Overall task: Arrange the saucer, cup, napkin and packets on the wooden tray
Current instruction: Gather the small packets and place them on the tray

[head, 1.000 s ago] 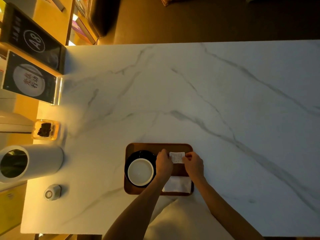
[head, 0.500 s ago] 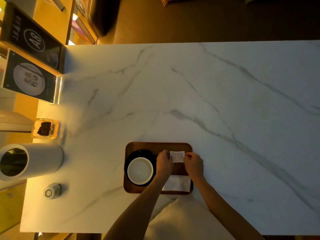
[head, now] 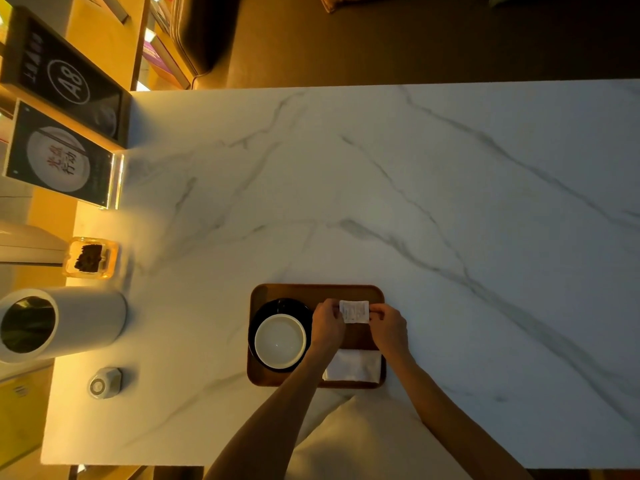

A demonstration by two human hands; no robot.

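A wooden tray [head: 294, 292] lies near the front edge of the marble table. On its left half stands a white cup [head: 280, 341] on a black saucer [head: 277, 304]. A folded white napkin [head: 355, 366] lies in the tray's near right corner. Over the tray's far right part, a small white packet [head: 354, 311] is pinched from both sides: my left hand [head: 327, 325] grips its left edge and my right hand [head: 389, 329] its right edge. I cannot tell whether the packet touches the tray.
A white cylindrical bin [head: 59, 322], a small amber dish with dark contents [head: 90, 258] and a small grey round device [head: 104, 382] sit along the table's left side. Two dark sign stands [head: 65, 81] lean at the far left. The marble table [head: 450, 202] stretches away to the right and back.
Both hands have kept hold of the packet and shifted slightly farther from me over the tray. Cup, saucer and napkin have stayed put.
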